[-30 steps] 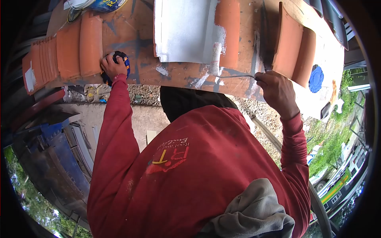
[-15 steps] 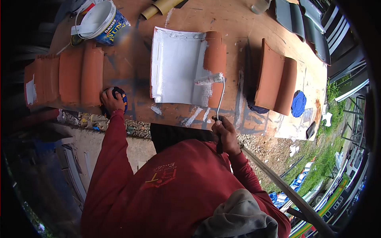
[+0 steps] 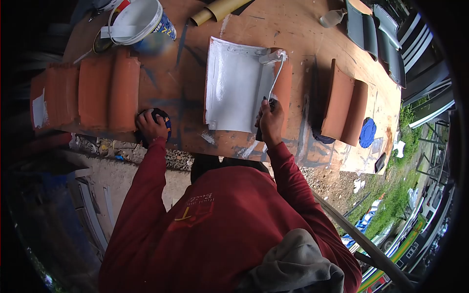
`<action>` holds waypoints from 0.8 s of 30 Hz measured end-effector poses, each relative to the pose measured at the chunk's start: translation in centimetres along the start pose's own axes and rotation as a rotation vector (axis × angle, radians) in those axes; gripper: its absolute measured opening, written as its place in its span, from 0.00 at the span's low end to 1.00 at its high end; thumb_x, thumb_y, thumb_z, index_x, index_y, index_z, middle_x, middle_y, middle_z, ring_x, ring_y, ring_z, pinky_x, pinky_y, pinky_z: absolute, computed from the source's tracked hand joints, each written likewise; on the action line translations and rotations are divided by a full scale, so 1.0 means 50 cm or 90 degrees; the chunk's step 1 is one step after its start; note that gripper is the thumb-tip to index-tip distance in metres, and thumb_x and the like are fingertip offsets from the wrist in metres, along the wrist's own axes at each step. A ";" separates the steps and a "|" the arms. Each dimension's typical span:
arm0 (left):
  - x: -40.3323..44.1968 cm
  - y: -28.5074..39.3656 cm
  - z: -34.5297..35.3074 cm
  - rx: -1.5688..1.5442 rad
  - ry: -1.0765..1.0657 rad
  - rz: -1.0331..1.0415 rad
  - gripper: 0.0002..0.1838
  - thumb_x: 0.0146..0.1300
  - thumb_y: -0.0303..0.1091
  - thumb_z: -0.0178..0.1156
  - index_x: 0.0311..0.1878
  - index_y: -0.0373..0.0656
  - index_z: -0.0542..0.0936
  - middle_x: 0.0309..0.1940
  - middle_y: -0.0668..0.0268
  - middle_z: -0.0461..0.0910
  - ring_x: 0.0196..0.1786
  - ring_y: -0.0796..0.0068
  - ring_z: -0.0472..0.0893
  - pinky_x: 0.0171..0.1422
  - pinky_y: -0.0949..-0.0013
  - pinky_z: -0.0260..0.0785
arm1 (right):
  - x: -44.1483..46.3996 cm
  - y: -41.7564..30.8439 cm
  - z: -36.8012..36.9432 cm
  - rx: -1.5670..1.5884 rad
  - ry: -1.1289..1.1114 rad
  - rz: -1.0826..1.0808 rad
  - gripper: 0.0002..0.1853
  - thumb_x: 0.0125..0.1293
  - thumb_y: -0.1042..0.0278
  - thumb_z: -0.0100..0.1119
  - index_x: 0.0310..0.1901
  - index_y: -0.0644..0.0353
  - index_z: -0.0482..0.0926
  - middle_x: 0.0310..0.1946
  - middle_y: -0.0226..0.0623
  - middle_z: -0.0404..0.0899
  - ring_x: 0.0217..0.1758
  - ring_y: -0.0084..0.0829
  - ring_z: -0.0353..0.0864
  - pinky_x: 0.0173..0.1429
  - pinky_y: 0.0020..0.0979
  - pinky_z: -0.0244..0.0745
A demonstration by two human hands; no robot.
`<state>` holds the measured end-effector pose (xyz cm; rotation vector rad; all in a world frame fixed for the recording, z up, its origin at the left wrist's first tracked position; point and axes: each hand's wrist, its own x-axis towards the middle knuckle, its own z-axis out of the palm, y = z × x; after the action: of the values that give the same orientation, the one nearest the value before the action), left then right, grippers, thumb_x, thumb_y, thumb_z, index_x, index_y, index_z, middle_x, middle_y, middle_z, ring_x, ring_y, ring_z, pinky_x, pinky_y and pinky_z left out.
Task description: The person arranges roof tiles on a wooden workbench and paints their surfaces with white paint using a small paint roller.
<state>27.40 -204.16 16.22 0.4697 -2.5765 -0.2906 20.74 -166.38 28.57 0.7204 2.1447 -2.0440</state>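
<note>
A roof tile [image 3: 234, 88] lies in the middle, mostly coated white, with bare terracotta along its right side. My right hand [image 3: 271, 122] is closed round the dark handle of a paint roller [image 3: 272, 57], over the tile's lower right part. The roller's white sleeve is at the tile's upper right, where white meets terracotta. My left hand [image 3: 152, 125] is wrapped over a dark bundle [image 3: 168, 126] with blue and orange patches at the table's near edge, beside the left terracotta tiles [image 3: 108, 93].
The wooden table [image 3: 185, 80] also bears a paint bucket [image 3: 139, 24] at the back left, a brown roll [image 3: 215, 10], a clear jar [image 3: 332, 18], dark tiles [image 3: 362, 29], another terracotta tile [image 3: 342, 105] and a blue round item [image 3: 367, 133] at the right.
The roller has moved from the tile's near edge up to its far right part, with my right hand moving left and forward. My left hand stays on the bundle. The camera view has shifted.
</note>
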 end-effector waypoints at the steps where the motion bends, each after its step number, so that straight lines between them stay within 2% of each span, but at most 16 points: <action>1: -0.004 0.000 0.000 -0.009 -0.008 0.003 0.17 0.65 0.36 0.59 0.54 0.39 0.77 0.53 0.49 0.72 0.59 0.39 0.72 0.67 0.41 0.65 | 0.006 0.001 0.002 -0.005 0.004 -0.002 0.11 0.82 0.64 0.52 0.40 0.59 0.71 0.25 0.30 0.70 0.18 0.22 0.69 0.21 0.30 0.67; 4: -0.001 0.009 -0.010 -0.034 -0.020 -0.020 0.17 0.65 0.36 0.59 0.54 0.39 0.77 0.53 0.49 0.72 0.59 0.39 0.72 0.67 0.41 0.66 | 0.004 -0.044 0.024 0.071 -0.032 0.037 0.09 0.82 0.63 0.52 0.42 0.58 0.71 0.26 0.29 0.70 0.19 0.22 0.69 0.22 0.30 0.68; 6: 0.003 0.005 -0.011 -0.033 -0.010 -0.010 0.17 0.65 0.36 0.59 0.54 0.39 0.77 0.53 0.49 0.73 0.58 0.40 0.72 0.66 0.41 0.66 | 0.003 -0.062 0.029 0.199 -0.015 0.108 0.10 0.81 0.64 0.51 0.40 0.59 0.71 0.25 0.29 0.69 0.20 0.22 0.68 0.23 0.29 0.66; 9: 0.004 0.003 -0.014 -0.038 0.009 -0.005 0.17 0.65 0.36 0.59 0.54 0.40 0.77 0.53 0.50 0.73 0.58 0.40 0.72 0.66 0.43 0.67 | 0.014 -0.066 0.027 0.215 -0.040 0.119 0.09 0.81 0.61 0.53 0.44 0.57 0.73 0.27 0.27 0.70 0.23 0.22 0.68 0.27 0.28 0.68; 13: -0.002 0.008 -0.023 -0.038 -0.026 -0.010 0.18 0.65 0.36 0.58 0.55 0.40 0.77 0.54 0.49 0.73 0.59 0.40 0.73 0.66 0.43 0.67 | 0.063 -0.073 0.049 0.140 -0.016 0.074 0.10 0.81 0.61 0.53 0.43 0.58 0.73 0.27 0.28 0.70 0.22 0.22 0.69 0.26 0.28 0.67; 19: 0.018 0.005 -0.014 -0.060 -0.038 0.007 0.18 0.65 0.36 0.57 0.56 0.40 0.77 0.57 0.49 0.73 0.60 0.42 0.72 0.66 0.43 0.66 | 0.033 -0.067 0.114 0.124 0.084 0.074 0.12 0.81 0.62 0.52 0.38 0.58 0.72 0.25 0.28 0.69 0.19 0.24 0.68 0.24 0.30 0.68; 21: 0.011 0.003 -0.025 -0.063 -0.072 -0.028 0.19 0.65 0.36 0.57 0.56 0.41 0.77 0.57 0.49 0.73 0.60 0.42 0.72 0.66 0.43 0.65 | 0.036 -0.072 0.121 0.111 0.082 0.047 0.13 0.82 0.63 0.51 0.36 0.59 0.71 0.24 0.28 0.68 0.18 0.24 0.67 0.23 0.31 0.66; 24: 0.013 -0.003 -0.023 -0.068 -0.063 -0.009 0.18 0.65 0.37 0.57 0.56 0.41 0.77 0.57 0.50 0.74 0.60 0.43 0.72 0.67 0.44 0.65 | -0.011 -0.051 0.107 0.113 0.103 0.071 0.13 0.81 0.64 0.52 0.35 0.58 0.71 0.23 0.27 0.67 0.17 0.23 0.66 0.21 0.31 0.64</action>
<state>27.50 -204.68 17.46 0.4459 -2.6376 -0.4643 18.88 -171.64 30.61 1.0360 1.9652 -2.2055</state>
